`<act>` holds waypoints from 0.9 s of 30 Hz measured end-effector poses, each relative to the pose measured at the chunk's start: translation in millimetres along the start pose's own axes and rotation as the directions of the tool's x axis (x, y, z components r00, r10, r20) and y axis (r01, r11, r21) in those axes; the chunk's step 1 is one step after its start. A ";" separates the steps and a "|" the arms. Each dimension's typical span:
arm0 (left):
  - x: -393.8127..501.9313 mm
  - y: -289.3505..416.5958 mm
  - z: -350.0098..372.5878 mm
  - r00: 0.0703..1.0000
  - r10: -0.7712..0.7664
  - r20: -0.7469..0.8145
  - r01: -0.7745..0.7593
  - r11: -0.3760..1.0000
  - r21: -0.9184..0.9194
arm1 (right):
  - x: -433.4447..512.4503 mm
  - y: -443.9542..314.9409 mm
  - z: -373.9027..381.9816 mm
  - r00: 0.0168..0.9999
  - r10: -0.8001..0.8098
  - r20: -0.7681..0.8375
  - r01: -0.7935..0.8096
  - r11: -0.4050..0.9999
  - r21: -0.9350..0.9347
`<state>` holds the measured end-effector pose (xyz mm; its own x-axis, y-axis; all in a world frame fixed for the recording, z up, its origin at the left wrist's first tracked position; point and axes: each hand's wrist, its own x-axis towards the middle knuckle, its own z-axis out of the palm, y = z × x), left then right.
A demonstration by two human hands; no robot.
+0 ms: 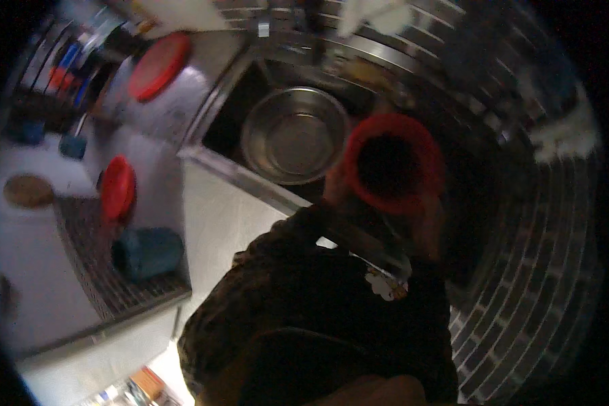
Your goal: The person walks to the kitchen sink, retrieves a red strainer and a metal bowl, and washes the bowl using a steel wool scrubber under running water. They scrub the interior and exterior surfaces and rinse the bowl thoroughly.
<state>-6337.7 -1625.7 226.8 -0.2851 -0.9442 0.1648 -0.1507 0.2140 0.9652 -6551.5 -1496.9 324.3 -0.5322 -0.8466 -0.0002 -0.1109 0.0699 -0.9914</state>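
Observation:
A round red container with a dark interior is held between both hands, its mouth facing up towards me. My left hand grips its left side. My right hand is on its lower right side, dim and partly lost in shadow. What the container holds is too dark to tell. Just left of it, a round metal basin rests in a dark recess with a metal edge; no contents are plain in the basin.
Two red round lids are on the counter at left. A blue-green jar lies near a ribbed drainboard. Farther left is a brown round object. Brick-patterned wall curves along the right.

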 end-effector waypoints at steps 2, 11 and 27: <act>-6.4 6.1 -19.7 0.992 -0.119 -0.046 0.089 0.904 -0.417 | 2.2 -44.0 20.9 0.796 -0.430 0.426 0.605 0.592 -0.533; 18.2 -3.8 -181.1 0.845 -0.325 -0.425 0.001 0.795 -0.606 | 2.8 -85.4 149.2 0.879 0.076 0.471 -0.065 0.997 -0.040; 154.7 -139.2 -507.7 0.576 -0.291 -0.764 -0.243 0.831 -0.500 | -28.9 12.7 191.9 0.842 0.493 0.219 -0.522 0.846 0.105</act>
<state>-5880.3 -1928.6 221.2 0.6023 -0.7977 -0.0305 0.4175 0.2822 0.8638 -6376.5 -1572.7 286.5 -0.3193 -0.7940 -0.5172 0.2719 0.4461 -0.8527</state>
